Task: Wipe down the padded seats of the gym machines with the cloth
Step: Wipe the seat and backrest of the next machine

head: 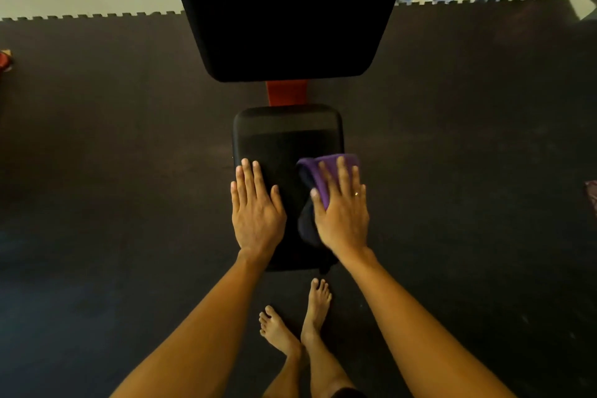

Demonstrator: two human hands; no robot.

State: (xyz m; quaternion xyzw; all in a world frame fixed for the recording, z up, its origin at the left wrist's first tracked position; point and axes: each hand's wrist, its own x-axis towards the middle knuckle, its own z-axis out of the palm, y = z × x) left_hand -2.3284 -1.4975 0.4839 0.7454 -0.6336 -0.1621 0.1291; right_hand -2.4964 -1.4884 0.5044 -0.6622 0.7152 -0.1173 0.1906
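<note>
R hand [342,207] flat, fingers straight, pressed cloth [311,170] on seat pad's [284,139] right side, L hand [256,203] flat bracing its left; prob needed firm overlapping strokes incl. far edge.

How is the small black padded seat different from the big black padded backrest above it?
The small black padded seat looks much smaller than the big black padded backrest. The seat has the left hand, the right hand and a purple cloth on it; the backrest shows nothing on it. The backrest narrows toward the seat; the seat is a rounded rectangle. Both are black with rounded corners.
</note>
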